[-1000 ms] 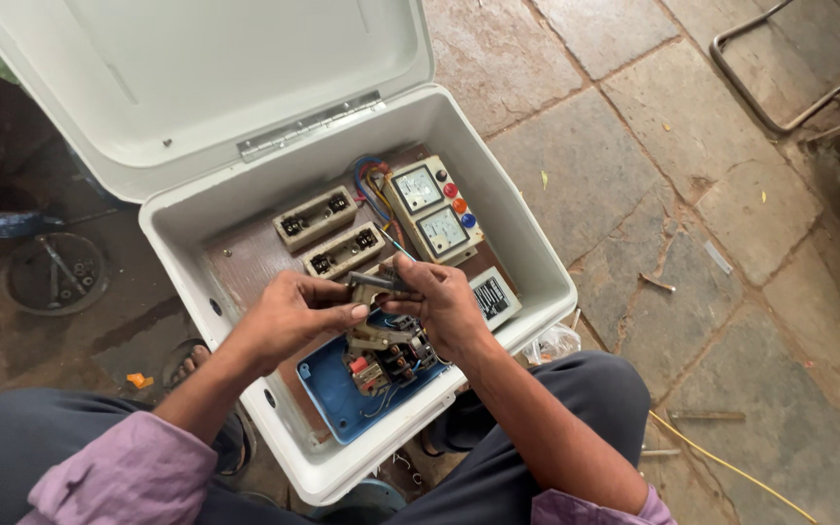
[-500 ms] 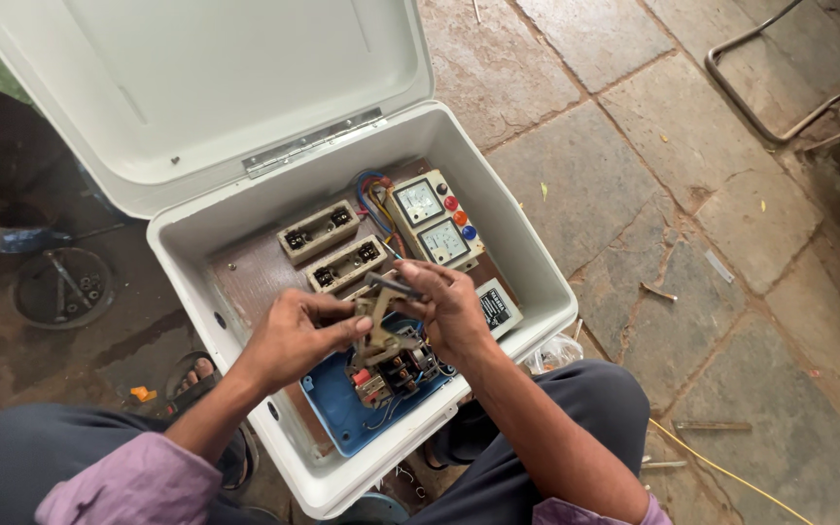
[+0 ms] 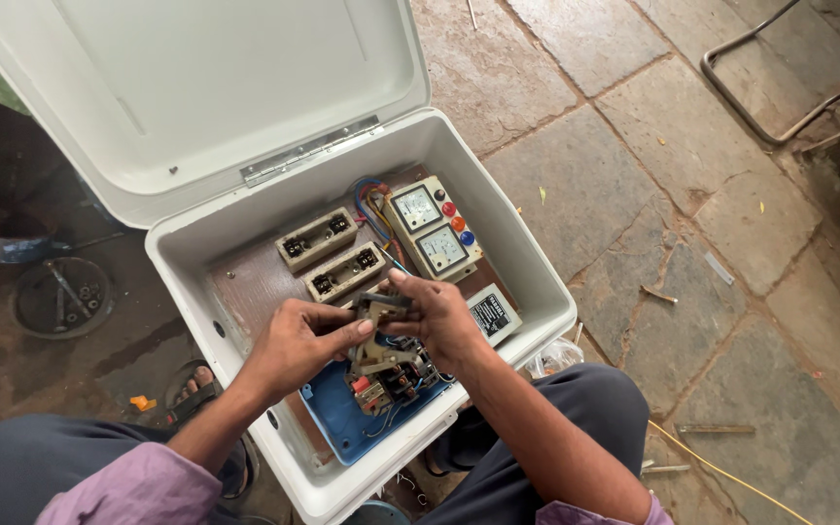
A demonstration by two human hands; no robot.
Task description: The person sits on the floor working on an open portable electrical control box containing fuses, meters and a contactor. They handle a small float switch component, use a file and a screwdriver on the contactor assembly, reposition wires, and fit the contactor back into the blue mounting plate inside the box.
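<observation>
A white electrical box (image 3: pixel 527 262) stands open on the floor with its lid (image 3: pixel 226 87) tilted back. Inside lie two beige fuse holders (image 3: pixel 332 255), a panel with two meters (image 3: pixel 432 231) and coloured indicator lights, and a blue base (image 3: pixel 347 428) with a wired switch assembly (image 3: pixel 386 374). Both hands hold a small metal part (image 3: pixel 379 309) above that assembly. My left hand (image 3: pixel 298 345) grips its left side; my right hand (image 3: pixel 439 316) pinches it from the right.
A small white unit with a black label (image 3: pixel 491 316) sits at the box's right edge. A round metal drain cover (image 3: pixel 62 295) lies on the left. Bent metal rod (image 3: pixel 760 117) and a yellow wire (image 3: pixel 731 476) lie on the stone floor.
Both hands shifted slightly down and right over the switch assembly, still on the small metal part. The view has tilted a little.
</observation>
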